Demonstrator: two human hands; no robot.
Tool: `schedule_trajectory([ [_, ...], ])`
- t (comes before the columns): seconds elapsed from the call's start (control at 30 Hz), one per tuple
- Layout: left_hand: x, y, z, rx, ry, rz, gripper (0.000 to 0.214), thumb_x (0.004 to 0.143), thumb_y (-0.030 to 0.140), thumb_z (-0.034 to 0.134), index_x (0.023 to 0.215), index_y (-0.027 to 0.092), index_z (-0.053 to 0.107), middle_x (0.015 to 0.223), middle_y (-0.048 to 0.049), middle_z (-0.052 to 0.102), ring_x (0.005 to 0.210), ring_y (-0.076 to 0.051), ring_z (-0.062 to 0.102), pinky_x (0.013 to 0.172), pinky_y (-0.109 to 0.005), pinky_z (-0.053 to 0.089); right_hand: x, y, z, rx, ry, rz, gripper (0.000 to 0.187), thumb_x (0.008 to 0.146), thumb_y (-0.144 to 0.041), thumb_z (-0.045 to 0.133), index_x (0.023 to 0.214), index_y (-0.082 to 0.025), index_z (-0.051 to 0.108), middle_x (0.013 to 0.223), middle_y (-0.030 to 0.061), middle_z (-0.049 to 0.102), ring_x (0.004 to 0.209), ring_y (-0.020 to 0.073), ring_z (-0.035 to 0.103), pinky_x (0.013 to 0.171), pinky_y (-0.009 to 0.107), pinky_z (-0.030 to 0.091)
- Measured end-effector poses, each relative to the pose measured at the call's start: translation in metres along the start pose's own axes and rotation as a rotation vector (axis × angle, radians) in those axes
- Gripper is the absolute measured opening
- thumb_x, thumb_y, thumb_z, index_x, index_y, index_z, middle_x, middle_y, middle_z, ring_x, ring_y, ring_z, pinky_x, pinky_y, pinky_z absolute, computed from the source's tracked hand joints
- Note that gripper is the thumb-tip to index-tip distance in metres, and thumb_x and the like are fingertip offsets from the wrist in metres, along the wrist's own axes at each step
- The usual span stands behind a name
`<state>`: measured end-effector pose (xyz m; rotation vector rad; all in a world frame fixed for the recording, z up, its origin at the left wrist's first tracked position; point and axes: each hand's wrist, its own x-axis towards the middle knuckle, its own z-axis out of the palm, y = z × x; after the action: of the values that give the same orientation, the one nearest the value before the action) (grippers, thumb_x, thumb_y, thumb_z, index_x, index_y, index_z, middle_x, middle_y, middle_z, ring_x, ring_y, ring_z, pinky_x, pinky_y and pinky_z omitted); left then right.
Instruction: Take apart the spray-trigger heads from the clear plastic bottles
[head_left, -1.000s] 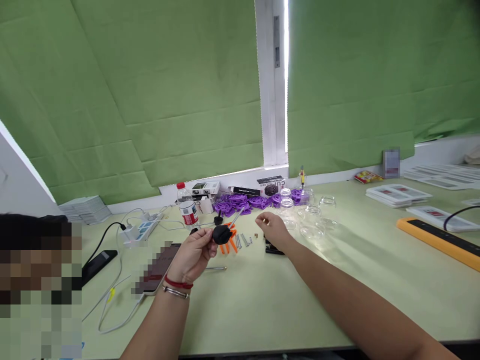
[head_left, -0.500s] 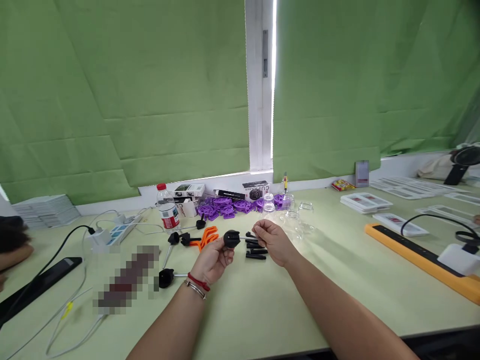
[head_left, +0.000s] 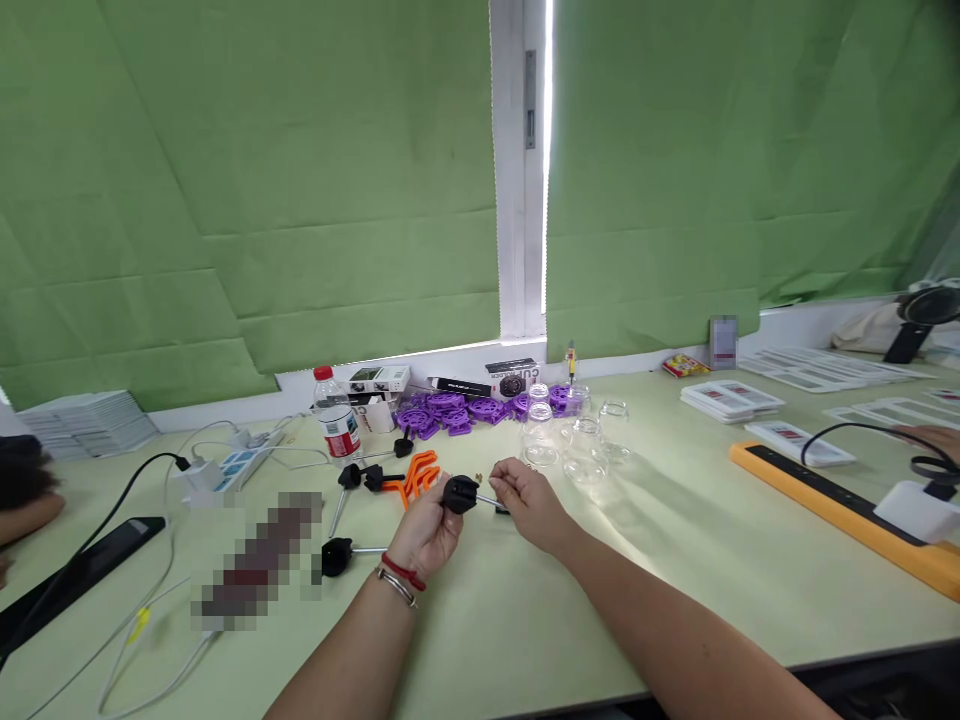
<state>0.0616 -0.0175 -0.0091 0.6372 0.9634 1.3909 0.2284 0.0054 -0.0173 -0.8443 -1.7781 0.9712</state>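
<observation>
My left hand (head_left: pixel 431 530) grips a round black plastic head (head_left: pixel 460 494) with a thin metal rod (head_left: pixel 489 500) pointing right. Close to the rod's far end, my right hand (head_left: pixel 529 500) has its thumb and fingers pinched together; what lies between them is too small to make out. Black tube-like pieces under the right hand are mostly hidden. Left of my hands are several similar black heads on rods, one of them a black head (head_left: pixel 337 556) near my wrist. Orange plastic parts (head_left: pixel 420 475) rest just behind my left hand.
Clear plastic cups (head_left: pixel 585 455) stand behind my right hand. Purple plastic parts (head_left: pixel 442 412) are piled by the window, near a bottle (head_left: pixel 336 415). An orange-edged power strip (head_left: pixel 840 520) lies right. Cables and a white power strip (head_left: pixel 240 465) lie left. Other people's arms show at both edges.
My right hand has moved slightly left and down, towards the rod, and now covers most of the black tube-like pieces. The left hand keeps hold of the black head, now tilted slightly.
</observation>
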Motion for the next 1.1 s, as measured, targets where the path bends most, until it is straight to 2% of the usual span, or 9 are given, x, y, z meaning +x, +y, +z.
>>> schedule_trajectory([
  [0.07,-0.001,0.0,0.001,-0.012,-0.011,-0.007,0.022,0.08,0.035,0.063,0.075,0.017,0.053,0.062,0.0028,0.053,0.047,-0.005,0.049,0.041,-0.014,0.039,0.0,0.0,-0.002,-0.051,0.016,-0.004,0.021,0.088,-0.041,0.043,0.086,-0.022,0.052,0.057,-0.0049,0.045,0.052,0.0114,0.04,0.053,0.024,0.033],
  [0.13,-0.005,-0.001,0.002,0.063,-0.08,0.016,0.032,0.08,0.048,0.06,0.079,0.016,0.057,0.069,-0.0017,0.059,0.054,-0.009,0.055,0.043,-0.018,0.042,0.001,0.001,-0.005,-0.075,0.041,0.016,0.022,0.088,-0.042,0.044,0.085,-0.022,0.052,0.059,-0.004,0.046,0.053,0.0118,0.041,0.053,0.024,0.033],
  [0.23,-0.012,-0.001,0.004,0.312,-0.185,0.196,0.047,0.077,0.06,0.057,0.085,0.014,0.062,0.079,-0.0088,0.064,0.07,-0.017,0.061,0.051,-0.024,0.046,0.004,0.006,-0.009,-0.047,0.066,0.082,0.024,0.086,-0.044,0.045,0.083,-0.021,0.052,0.061,-0.003,0.048,0.055,0.0124,0.044,0.052,0.025,0.035],
  [0.33,-0.015,-0.001,0.005,0.486,-0.199,0.316,0.048,0.072,0.05,0.068,0.104,0.015,0.06,0.076,-0.008,0.067,0.076,-0.019,0.063,0.066,-0.028,0.047,0.007,0.012,-0.011,0.035,0.065,0.143,0.025,0.085,-0.045,0.047,0.082,-0.021,0.051,0.059,-0.0036,0.047,0.054,0.0122,0.045,0.051,0.024,0.036],
  [0.43,-0.017,-0.001,0.006,0.545,-0.231,0.253,0.057,0.072,0.041,0.07,0.118,0.016,0.049,0.067,-0.0033,0.066,0.064,-0.018,0.063,0.066,-0.031,0.048,0.007,0.014,-0.01,0.077,0.028,0.137,0.024,0.082,-0.044,0.051,0.08,-0.02,0.051,0.058,-0.0046,0.047,0.053,0.0108,0.043,0.051,0.024,0.035],
  [0.57,-0.016,-0.001,0.007,0.519,-0.262,0.156,0.044,0.068,0.039,0.072,0.099,0.016,0.052,0.062,-0.001,0.063,0.051,-0.015,0.06,0.055,-0.028,0.047,0.007,0.01,-0.01,0.191,-0.004,0.17,0.025,0.081,-0.045,0.053,0.079,-0.02,0.049,0.053,-0.0073,0.044,0.046,0.0079,0.038,0.046,0.022,0.032],
  [0.7,-0.012,-0.001,0.005,0.369,-0.163,0.178,0.041,0.065,0.034,0.075,0.092,0.017,0.05,0.066,-0.0004,0.062,0.051,-0.014,0.061,0.052,-0.026,0.045,0.01,0.009,-0.016,0.387,0.079,0.279,0.029,0.08,-0.049,0.053,0.083,-0.021,0.046,0.06,-0.0058,0.053,0.039,0.0071,0.042,0.037,0.02,0.026],
  [0.83,-0.007,0.003,0.0,0.194,-0.082,0.228,0.037,0.065,0.032,0.076,0.087,0.017,0.051,0.073,-0.001,0.061,0.06,-0.013,0.062,0.058,-0.026,0.048,0.015,0.015,-0.023,0.477,0.179,0.29,0.032,0.073,-0.047,0.062,0.08,-0.019,0.049,0.065,-0.0036,0.057,0.045,0.0064,0.046,0.038,0.019,0.03],
  [1.1,-0.006,0.004,-0.002,0.181,-0.082,0.19,0.033,0.064,0.032,0.076,0.079,0.015,0.053,0.071,-0.0005,0.058,0.057,-0.01,0.058,0.055,-0.024,0.046,0.014,0.017,-0.019,0.576,0.156,0.273,0.031,0.063,-0.038,0.074,0.08,-0.016,0.059,0.07,0.0012,0.063,0.05,0.0067,0.046,0.041,0.019,0.033],
])
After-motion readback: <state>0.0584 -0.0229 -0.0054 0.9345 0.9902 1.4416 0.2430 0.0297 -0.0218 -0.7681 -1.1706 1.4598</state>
